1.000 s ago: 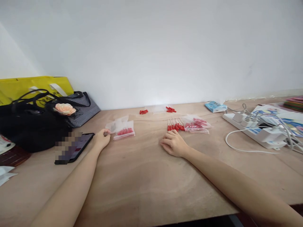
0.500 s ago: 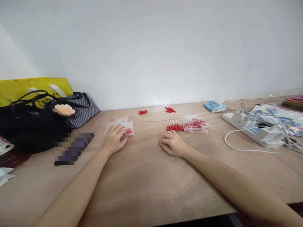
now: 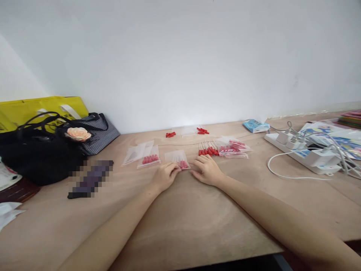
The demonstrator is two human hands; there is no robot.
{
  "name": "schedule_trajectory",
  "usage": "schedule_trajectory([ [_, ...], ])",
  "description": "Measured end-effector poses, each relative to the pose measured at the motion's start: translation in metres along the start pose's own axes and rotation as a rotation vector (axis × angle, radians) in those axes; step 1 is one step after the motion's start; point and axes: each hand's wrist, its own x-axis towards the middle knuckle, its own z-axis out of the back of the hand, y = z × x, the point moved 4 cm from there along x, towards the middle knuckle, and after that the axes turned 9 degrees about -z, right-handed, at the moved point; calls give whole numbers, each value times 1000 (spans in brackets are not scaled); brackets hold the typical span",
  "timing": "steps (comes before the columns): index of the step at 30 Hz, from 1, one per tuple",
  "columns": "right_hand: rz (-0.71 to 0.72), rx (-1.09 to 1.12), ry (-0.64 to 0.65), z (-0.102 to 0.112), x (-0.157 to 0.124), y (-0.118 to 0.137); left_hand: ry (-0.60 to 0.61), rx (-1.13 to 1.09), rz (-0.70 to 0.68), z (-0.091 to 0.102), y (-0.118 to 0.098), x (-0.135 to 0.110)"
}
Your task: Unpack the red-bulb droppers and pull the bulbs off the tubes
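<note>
My left hand (image 3: 166, 176) pinches the lower left edge of a small clear zip bag (image 3: 176, 155) that lies on the table. Several red-headed sticks (image 3: 183, 164) show inside it. My right hand (image 3: 207, 170) rests on the table at the bag's right corner, fingers loosely curled and thumb apart; I see nothing in it. Just beyond my right hand lies a row of loose red-headed white sticks (image 3: 208, 149), beside a pile of filled zip bags (image 3: 232, 147). To the left, another filled zip bag (image 3: 150, 159) lies against flat clear bags (image 3: 137, 154).
Small red pieces (image 3: 170, 134) and more sticks (image 3: 189, 131) lie near the wall. On the left are a phone-like pixelated object (image 3: 91, 180), a black bag (image 3: 42, 154) and a striped bag (image 3: 104, 131). A power strip (image 3: 303, 154) with cables and a blue packet (image 3: 255, 126) stand right.
My left hand has moved right from the left bags, bringing one filled zip bag to the middle beside my right hand. The right hand has barely moved.
</note>
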Motion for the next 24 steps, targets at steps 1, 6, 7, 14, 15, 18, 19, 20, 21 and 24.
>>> schedule_trajectory([
  [1, 9, -4, 2, 0, 0, 0, 14, -23, 6, -5, -5, 3],
  [6, 32, -58, 20, -2, 0, -1, 29, -80, 4, -11, -13, 7],
  [7, 27, -65, 22, -2, 0, -2, 15, -84, 8, -9, -12, 6],
  [14, 11, -23, 41, -4, 1, -4, 5, -132, 88, 0, -2, -2],
  [15, 15, -11, 37, -3, 1, -4, -1, -141, 115, 0, -1, -2],
  [18, 35, 18, 24, -2, 1, 0, -13, -175, 213, -2, 1, -1],
  [19, 48, 25, 26, -1, 1, 1, -14, -187, 250, -3, 2, -1],
  [20, 62, 30, 28, -1, 1, 3, -13, -199, 285, -4, 4, -2],
  [21, 73, 35, 27, 0, 0, 4, -11, -211, 317, -4, 5, -2],
  [24, 82, 47, 12, 0, 0, 4, -19, -252, 379, -5, 8, -3],
])
